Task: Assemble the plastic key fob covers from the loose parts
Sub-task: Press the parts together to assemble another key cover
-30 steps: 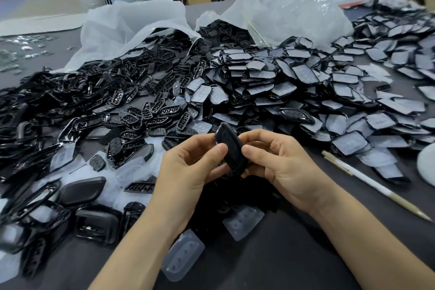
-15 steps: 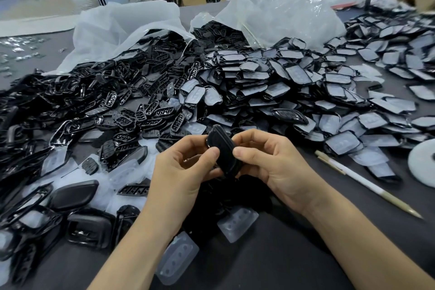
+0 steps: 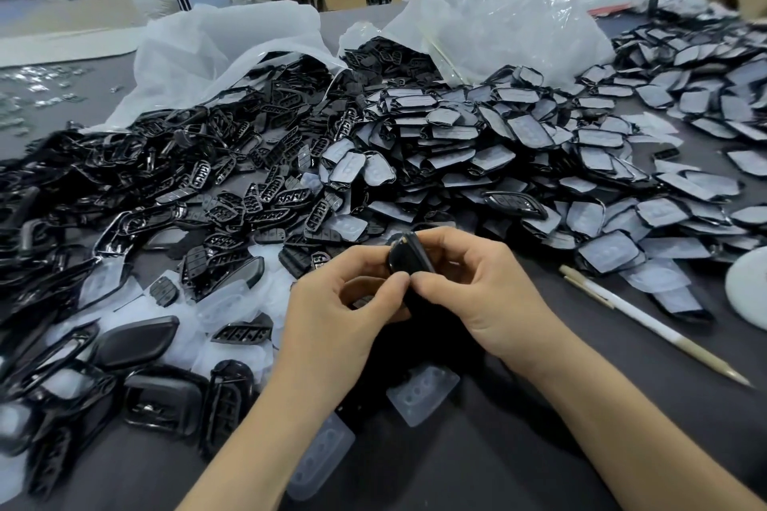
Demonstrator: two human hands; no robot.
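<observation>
The dark table (image 3: 614,348) is bare on the near right, between the right arm and the pen (image 3: 647,324). The pen lies slanted there, in the way. A bare strip runs between the two arms, but clear pads (image 3: 423,394) lie in it. The left hand (image 3: 332,324) and right hand (image 3: 477,303) meet in the middle, gripping a black key fob cover (image 3: 409,255), so that spot is taken. Black shells (image 3: 162,402) fill the near left. A big pile of black parts (image 3: 166,187) covers the far left. A pile of flat grey pieces (image 3: 498,145) covers the far right. Plastic bags (image 3: 498,25) block the far side.
</observation>
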